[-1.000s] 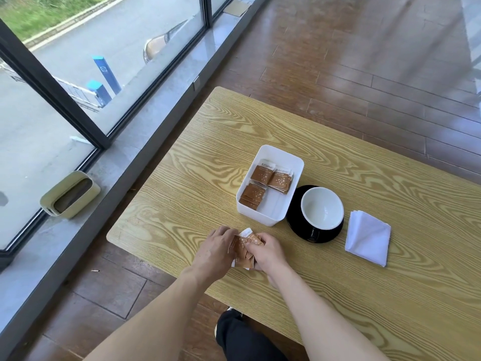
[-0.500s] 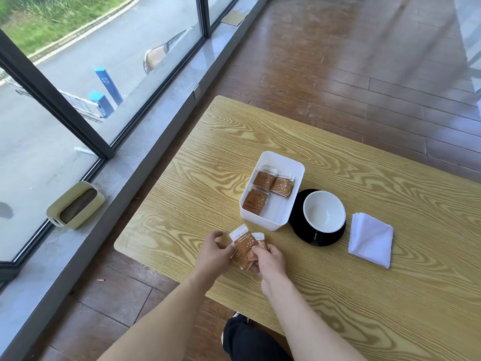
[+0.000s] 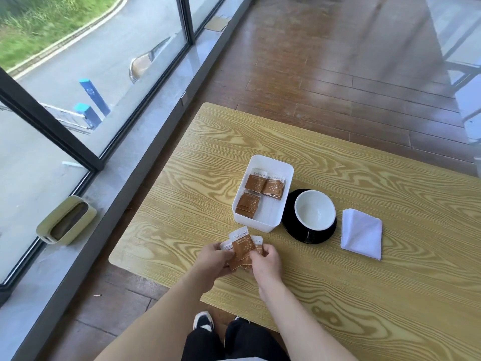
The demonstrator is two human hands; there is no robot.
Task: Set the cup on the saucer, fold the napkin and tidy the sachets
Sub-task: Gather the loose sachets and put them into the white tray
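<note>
A small fan of brown-and-white sachets [image 3: 242, 247] is pinched between my left hand [image 3: 212, 263] and my right hand [image 3: 268, 261], just above the near part of the wooden table [image 3: 364, 295]. Beyond them stands a white rectangular tray [image 3: 279, 214] holding several more brown sachets [image 3: 260, 188] in loose stacks. To the tray's right a white cup [image 3: 315, 211] sits upright on a black saucer [image 3: 291, 222]. A folded white napkin [image 3: 361, 230] lies flat further right.
A glass wall with a black frame [image 3: 49, 126] runs along the left, with a grey sill below it. A pale green bin [image 3: 66, 220] stands on that sill. Brown wooden floor [image 3: 338, 61] surrounds the table. My dark trousers and a shoe [image 3: 203, 321] show below the table edge.
Both hands have lifted the gathered sachets off the tabletop and fanned them upright. The camera has shifted, so the table sits lower and more to the right in view.
</note>
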